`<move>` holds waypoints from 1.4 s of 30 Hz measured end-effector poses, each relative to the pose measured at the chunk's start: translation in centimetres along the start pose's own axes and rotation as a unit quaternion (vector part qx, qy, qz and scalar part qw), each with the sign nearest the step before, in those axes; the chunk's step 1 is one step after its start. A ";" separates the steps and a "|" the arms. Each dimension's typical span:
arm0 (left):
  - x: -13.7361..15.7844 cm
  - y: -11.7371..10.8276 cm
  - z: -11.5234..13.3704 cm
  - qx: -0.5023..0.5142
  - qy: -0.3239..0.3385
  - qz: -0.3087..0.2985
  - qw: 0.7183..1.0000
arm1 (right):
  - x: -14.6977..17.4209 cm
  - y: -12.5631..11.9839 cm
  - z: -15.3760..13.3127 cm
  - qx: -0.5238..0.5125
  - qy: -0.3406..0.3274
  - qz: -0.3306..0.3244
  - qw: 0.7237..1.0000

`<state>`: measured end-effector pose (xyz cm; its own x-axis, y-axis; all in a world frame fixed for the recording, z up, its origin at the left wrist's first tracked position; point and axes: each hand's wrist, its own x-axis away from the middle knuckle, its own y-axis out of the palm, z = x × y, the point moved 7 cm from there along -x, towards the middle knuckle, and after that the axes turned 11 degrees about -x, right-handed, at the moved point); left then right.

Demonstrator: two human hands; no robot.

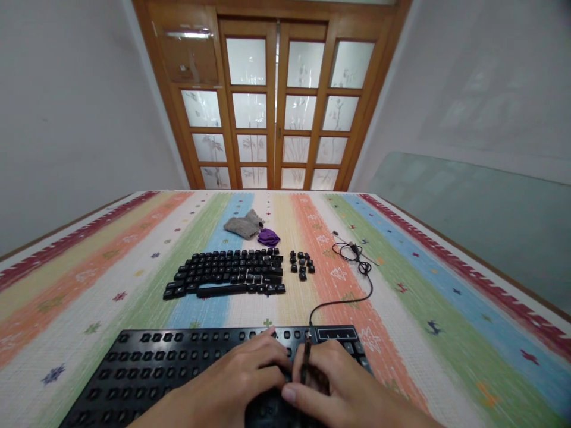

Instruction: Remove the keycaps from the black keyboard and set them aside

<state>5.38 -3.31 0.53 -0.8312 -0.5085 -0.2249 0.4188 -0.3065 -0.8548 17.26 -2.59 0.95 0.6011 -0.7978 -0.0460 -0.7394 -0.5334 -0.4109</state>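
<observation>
A black keyboard (147,356) lies at the table's near edge, most of its key positions bare of caps. My left hand (243,371) rests over its middle, fingers apart and pressing lightly on the board. Just to the right, my right hand (332,380) is closed around a slim dark tool (307,355) that stands nearly upright with a shiny upper end; its lower end is hidden by my fingers. A few caps remain on the keypad (350,346) at the right. Behind the keyboard, loose black keycaps (227,270) are laid out in rows.
A smaller group of keycaps (302,264) sits right of the rows. The keyboard's coiled cable (357,252) lies farther right. A grey cloth (244,226) and a purple cloth (268,238) lie beyond the caps on the striped tablecloth (419,297). Wooden glazed doors (272,107) stand behind.
</observation>
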 end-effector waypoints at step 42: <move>-0.4 -1.6 -0.8 -0.011 -0.037 0.163 0.986 | 0.2 -3.2 2.5 -0.120 0.015 0.135 0.984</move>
<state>4.73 -2.01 1.64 -0.6245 -0.6351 -0.4546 0.6501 -0.1000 -0.7533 20.47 -0.32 -0.08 0.3675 -0.9251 -0.0958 -0.9228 -0.3500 -0.1609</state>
